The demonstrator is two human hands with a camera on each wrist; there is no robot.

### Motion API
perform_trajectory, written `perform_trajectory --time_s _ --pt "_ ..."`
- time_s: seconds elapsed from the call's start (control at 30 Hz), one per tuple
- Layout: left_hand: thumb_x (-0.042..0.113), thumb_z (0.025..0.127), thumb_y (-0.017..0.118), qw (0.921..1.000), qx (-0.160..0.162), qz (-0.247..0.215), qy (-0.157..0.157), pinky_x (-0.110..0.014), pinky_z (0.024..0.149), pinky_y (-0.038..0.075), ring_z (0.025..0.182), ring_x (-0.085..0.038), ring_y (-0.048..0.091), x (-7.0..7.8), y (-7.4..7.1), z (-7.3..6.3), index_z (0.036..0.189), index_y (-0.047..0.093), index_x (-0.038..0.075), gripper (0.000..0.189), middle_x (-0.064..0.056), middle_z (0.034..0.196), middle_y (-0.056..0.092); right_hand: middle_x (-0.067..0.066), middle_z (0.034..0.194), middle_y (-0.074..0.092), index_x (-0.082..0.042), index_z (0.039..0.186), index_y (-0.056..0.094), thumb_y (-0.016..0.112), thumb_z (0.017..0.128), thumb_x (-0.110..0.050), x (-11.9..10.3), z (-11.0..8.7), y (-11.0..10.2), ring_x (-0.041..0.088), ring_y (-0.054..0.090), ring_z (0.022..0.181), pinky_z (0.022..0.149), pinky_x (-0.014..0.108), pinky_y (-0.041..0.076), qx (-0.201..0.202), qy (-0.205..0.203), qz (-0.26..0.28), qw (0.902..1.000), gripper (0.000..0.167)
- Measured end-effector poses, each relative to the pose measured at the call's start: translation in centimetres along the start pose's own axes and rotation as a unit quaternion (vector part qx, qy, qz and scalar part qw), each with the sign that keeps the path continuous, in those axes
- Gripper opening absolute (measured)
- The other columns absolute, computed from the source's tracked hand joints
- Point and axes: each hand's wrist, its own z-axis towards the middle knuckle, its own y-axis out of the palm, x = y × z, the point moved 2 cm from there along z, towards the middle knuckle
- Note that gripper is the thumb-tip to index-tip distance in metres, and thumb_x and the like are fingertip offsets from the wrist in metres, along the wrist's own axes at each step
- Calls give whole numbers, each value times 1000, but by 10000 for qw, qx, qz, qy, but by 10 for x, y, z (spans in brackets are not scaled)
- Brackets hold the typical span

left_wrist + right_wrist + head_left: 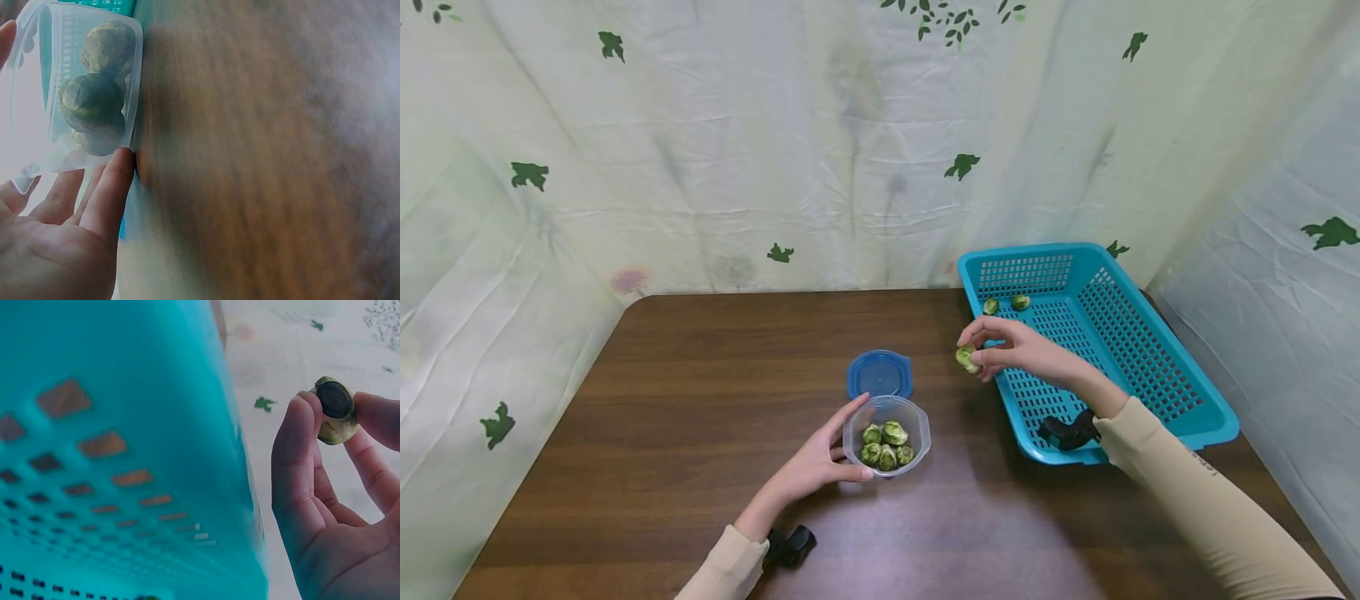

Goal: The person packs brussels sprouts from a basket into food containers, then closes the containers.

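The right hand (1011, 348) pinches one green sprout (967, 359) between the thumb and the fingertips, so this grip is closed firmly on the small thing. The sprout is roundish with pale, layered leaves, and in the right wrist view it shows a dark, round face on one side. It is in the air near the left rim of the blue basket (1138, 354).

The left hand (812, 465) holds the clear container (889, 406) from its left side; the thumb is at the near side and the forefinger at the far side, both against the smooth plastic. The container has a rounded, several-sided rim, and inside it at least five sprouts (887, 457) lie close together, with wrinkled leaves. Just behind it, a blue lid (880, 373) lies flat on the table (700, 417), whose brown surface has a wood grain.

The basket stands on the right part of the table. It is made of plastic, long in shape, with many small square-like holes in its walls. Two other sprouts (1020, 302) are in its far left part. A creased pale cloth (812, 125) with dark green leaf figures hangs behind.
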Motion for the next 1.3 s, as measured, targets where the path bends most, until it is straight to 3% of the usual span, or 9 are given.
perform_trajectory --time_s 0.53,0.83,1.17,1.3 --pt "11 81 77 10000 3 23 8 -43 98 42 133 -36 34 0 0 -1 154 17 16 94 -16 153 22 18 102 61 -3 119 53 56 97 -10 -17 4 25 37 61 83 75 48 54 -661 -121 37 9977 23" --pt "11 81 77 10000 1 -32 -1 -45 98 42 132 -36 34 1 0 1 154 17 15 94 -17 153 23 16 102 61 -2 114 55 57 96 -9 -21 10 44 45 59 86 74 47 54 -893 -178 20 9958 20" --pt "12 82 76 10000 -7 -29 -59 -47 99 41 132 -36 34 1 0 1 154 17 16 93 -17 153 23 12 99 62 -3 111 57 58 94 -5 -24 18 71 29 64 79 72 49 54 -1119 -198 -322 9930 17" --pt "13 82 76 10000 0 -14 -81 -47 99 41 133 -35 34 1 0 1 154 17 17 93 -17 153 22 9 98 61 -3 110 58 58 94 -5 -22 23 81 29 65 76 68 42 56 -1171 -195 -575 9913 16"
